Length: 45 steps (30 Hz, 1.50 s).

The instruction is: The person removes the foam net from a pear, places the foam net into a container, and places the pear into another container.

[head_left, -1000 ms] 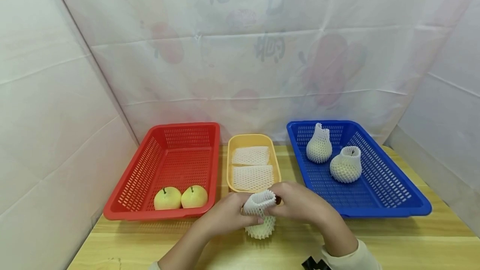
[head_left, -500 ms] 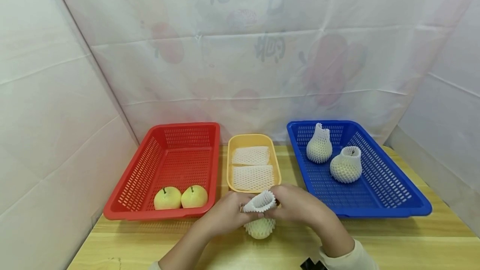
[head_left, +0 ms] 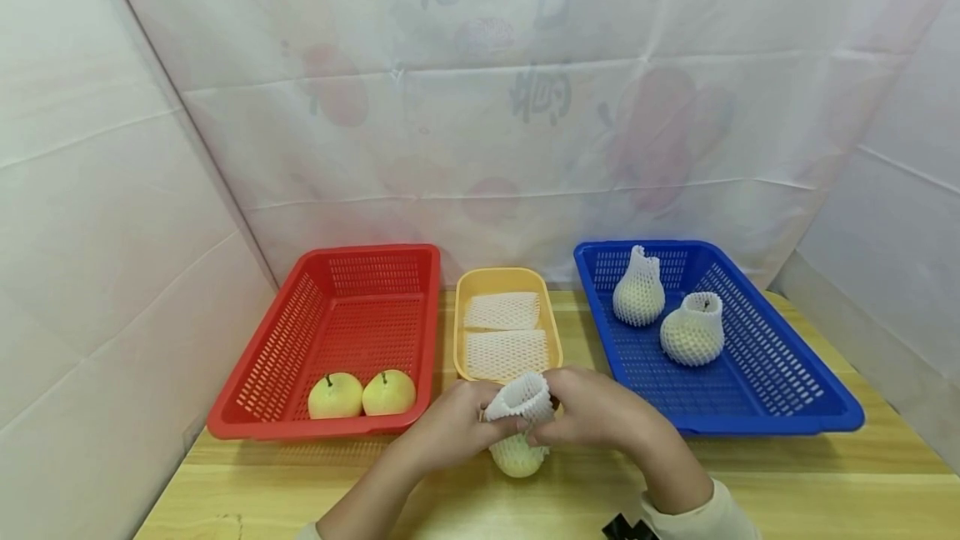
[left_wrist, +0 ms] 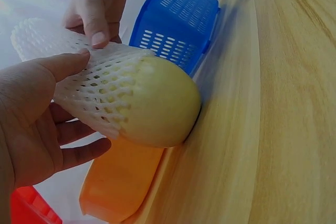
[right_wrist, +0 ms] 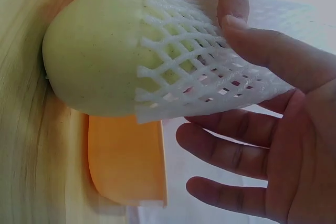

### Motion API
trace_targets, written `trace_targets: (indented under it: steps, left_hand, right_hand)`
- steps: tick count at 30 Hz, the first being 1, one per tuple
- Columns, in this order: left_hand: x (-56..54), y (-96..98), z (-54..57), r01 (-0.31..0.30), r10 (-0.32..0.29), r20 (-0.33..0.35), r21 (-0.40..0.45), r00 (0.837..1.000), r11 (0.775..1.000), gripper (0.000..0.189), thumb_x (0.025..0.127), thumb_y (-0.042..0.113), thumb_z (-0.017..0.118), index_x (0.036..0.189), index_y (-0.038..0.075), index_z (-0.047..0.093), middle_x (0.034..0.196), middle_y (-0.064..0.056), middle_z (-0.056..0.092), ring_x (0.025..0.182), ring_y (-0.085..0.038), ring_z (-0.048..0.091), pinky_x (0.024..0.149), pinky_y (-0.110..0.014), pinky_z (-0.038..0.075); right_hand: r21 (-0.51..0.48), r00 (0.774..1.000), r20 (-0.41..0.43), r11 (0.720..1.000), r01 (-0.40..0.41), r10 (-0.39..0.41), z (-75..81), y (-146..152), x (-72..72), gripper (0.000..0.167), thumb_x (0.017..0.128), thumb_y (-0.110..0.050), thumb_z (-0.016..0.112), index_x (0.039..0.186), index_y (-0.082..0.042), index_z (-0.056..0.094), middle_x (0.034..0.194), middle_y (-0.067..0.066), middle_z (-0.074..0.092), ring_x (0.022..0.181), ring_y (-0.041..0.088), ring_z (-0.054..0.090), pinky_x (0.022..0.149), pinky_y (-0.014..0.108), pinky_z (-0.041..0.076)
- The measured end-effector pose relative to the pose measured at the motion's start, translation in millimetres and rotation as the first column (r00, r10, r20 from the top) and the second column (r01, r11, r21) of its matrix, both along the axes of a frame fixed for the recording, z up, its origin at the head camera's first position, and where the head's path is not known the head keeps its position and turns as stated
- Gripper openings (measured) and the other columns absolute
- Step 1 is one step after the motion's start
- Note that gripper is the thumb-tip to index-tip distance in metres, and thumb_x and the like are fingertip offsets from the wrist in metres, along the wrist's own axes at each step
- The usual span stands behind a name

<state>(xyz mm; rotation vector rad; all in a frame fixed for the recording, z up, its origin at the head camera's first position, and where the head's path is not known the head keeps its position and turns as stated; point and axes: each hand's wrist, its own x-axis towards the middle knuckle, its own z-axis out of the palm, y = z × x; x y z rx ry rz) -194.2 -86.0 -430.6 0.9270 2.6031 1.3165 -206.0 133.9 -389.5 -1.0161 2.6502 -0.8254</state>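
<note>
1. at far left, two bare pears (head_left: 362,396) are held in the near part of the red basket (head_left: 375,332), just beside the left wrist.
2. the left hand (head_left: 459,430) is set against the left side of the foam net (right_wrist: 178,66); the net is pinched between thumb and half-bent fingers, with the outer fingers left loose and spread.
3. beyond both hands, two flat foam nets (head_left: 507,355) are laid in the yellow tray (head_left: 501,280).
4. between the hands, the held pear (left_wrist: 163,103) is seen low at the table (head_left: 825,490), its upper part inside the net, its rounded bottom bare. it is placed rightward and below from the left hand, leftward and below from the right; neither hand can be judged nearer.
5. the net's long axis is tilted up and away from the person, roughly in line with the pear; this alignment is judged to matter most.
6. by the right hand (head_left: 588,407) the net's right side is pinched under the thumb, other fingers spread apart.
7. at far right, two netted pears (head_left: 692,336) are held in the blue basket (head_left: 750,423).
</note>
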Motion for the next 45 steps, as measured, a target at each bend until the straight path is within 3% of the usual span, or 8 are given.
trace_targets:
  steps: [5, 10, 16, 20, 25, 32, 40, 45]
  left_hand:
    - [-0.3, -0.8, 0.6, 0.013, -0.014, 0.021, 0.009, 1.0, 1.0, 0.013, 0.085, 0.031, 0.078, 0.093, 0.023, 0.073, 0.088, 0.016, 0.07, 0.081, 0.001, 0.062, 0.07, -0.02, 0.052]
    - [-0.6, -0.1, 0.1, 0.017, -0.016, 0.02, -0.051, 1.0, 0.999, 0.025, 0.078, 0.031, 0.083, 0.098, 0.023, 0.071, 0.089, 0.017, 0.069, 0.081, 0.003, 0.062, 0.069, -0.018, 0.052]
    - [-0.5, 0.5, -1.3, 0.015, -0.017, -0.022, -0.088, 1.0, 0.996, 0.015, 0.081, 0.029, 0.081, 0.093, 0.023, 0.074, 0.086, 0.018, 0.07, 0.076, 0.005, 0.061, 0.067, -0.016, 0.051]
    - [-1.2, 1.3, -2.2, 0.023, -0.03, -0.084, -0.085, 0.996, 0.996, 0.014, 0.083, 0.026, 0.079, 0.097, 0.025, 0.077, 0.096, 0.019, 0.072, 0.085, 0.006, 0.062, 0.073, -0.015, 0.052]
    - [-1.1, 2.2, -1.9, 0.023, -0.033, -0.128, -0.079, 0.991, 0.997, 0.017, 0.085, 0.027, 0.078, 0.102, 0.024, 0.077, 0.104, 0.017, 0.072, 0.093, 0.006, 0.063, 0.078, -0.014, 0.052]
    - [0.9, 2.0, 1.0, 0.011, -0.012, -0.074, -0.02, 0.997, 1.0, 0.011, 0.086, 0.026, 0.077, 0.096, 0.024, 0.076, 0.093, 0.017, 0.072, 0.086, 0.003, 0.064, 0.074, -0.017, 0.053]
    - [1.4, 1.9, 1.4, -0.006, 0.007, -0.014, 0.029, 1.0, 1.0, 0.008, 0.087, 0.028, 0.076, 0.093, 0.023, 0.076, 0.091, 0.015, 0.072, 0.085, 0.0, 0.063, 0.072, -0.02, 0.053]
    - [1.6, 2.7, 2.4, -0.012, 0.012, 0.003, 0.049, 1.0, 0.999, 0.007, 0.087, 0.028, 0.076, 0.092, 0.023, 0.076, 0.09, 0.015, 0.072, 0.084, -0.001, 0.063, 0.072, -0.02, 0.053]
  right_hand:
    - [0.01, 1.0, -0.019, 1.0, 0.003, -0.003, 0.0, -0.2, -0.7, 0.017, 0.078, -0.025, 0.08, 0.091, -0.023, 0.069, 0.08, -0.016, 0.065, 0.069, 0.0, 0.057, 0.062, 0.023, 0.051]
    - [0.004, 1.0, -0.02, 1.0, 0.016, -0.016, 1.5, 1.7, -0.9, 0.018, 0.077, -0.023, 0.081, 0.091, -0.019, 0.07, 0.082, -0.013, 0.067, 0.069, -0.001, 0.057, 0.061, 0.025, 0.051]
    - [0.026, 0.999, -0.049, 1.0, 0.018, -0.016, -2.7, 1.2, -0.9, 0.018, 0.073, -0.024, 0.081, 0.087, -0.024, 0.069, 0.076, -0.017, 0.063, 0.065, 0.0, 0.055, 0.059, 0.024, 0.05]
    - [0.023, 0.996, -0.088, 1.0, -0.012, 0.014, -5.6, 0.1, -1.3, 0.016, 0.076, -0.029, 0.082, 0.088, -0.028, 0.071, 0.078, -0.02, 0.064, 0.068, -0.002, 0.057, 0.062, 0.025, 0.052]
    - [0.014, 0.998, -0.068, 1.0, 0.0, 0.001, -4.2, 0.4, -0.6, 0.015, 0.078, -0.031, 0.081, 0.09, -0.027, 0.071, 0.08, -0.019, 0.065, 0.071, -0.002, 0.059, 0.065, 0.026, 0.053]
    - [0.003, 0.998, -0.056, 1.0, 0.003, -0.003, -1.0, 1.4, 0.5, 0.016, 0.082, -0.037, 0.078, 0.093, -0.028, 0.07, 0.084, -0.019, 0.066, 0.074, -0.002, 0.059, 0.067, 0.026, 0.053]
    - [0.0, 1.0, -0.006, 1.0, 0.014, -0.014, 0.1, 2.8, 0.1, 0.028, 0.073, -0.028, 0.084, 0.096, -0.025, 0.07, 0.086, -0.018, 0.067, 0.073, 0.0, 0.059, 0.066, 0.025, 0.052]
    - [0.007, 1.0, -0.017, 1.0, 0.026, -0.026, -0.1, 3.2, 0.0, 0.027, 0.075, -0.03, 0.083, 0.097, -0.023, 0.07, 0.088, -0.016, 0.068, 0.074, 0.0, 0.059, 0.066, 0.026, 0.053]
